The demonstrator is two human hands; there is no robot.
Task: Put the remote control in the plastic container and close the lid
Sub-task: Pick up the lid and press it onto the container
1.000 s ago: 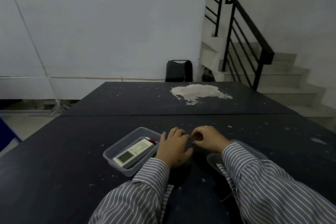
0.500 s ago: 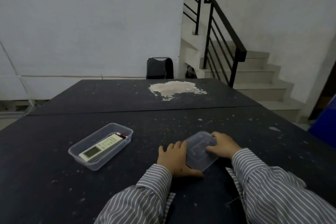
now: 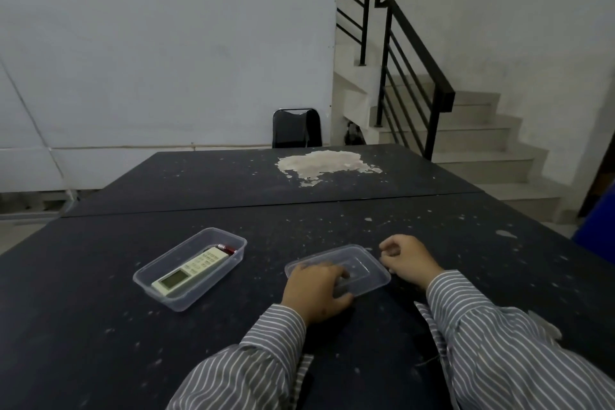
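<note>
Lid (image 3: 362,265) part-hidden under left hand (image 3: 316,289)

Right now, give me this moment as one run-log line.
remote control: in plastic container | lid: off, on table | left hand: on lid | right hand: beside lid

Remote control (image 3: 193,268) inside container (image 3: 146,280), lid (image 3: 362,268) off

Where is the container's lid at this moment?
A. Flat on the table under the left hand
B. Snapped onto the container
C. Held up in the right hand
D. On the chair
A: the lid lies flat on the table with the left hand resting on it, apart from the open container.
</note>
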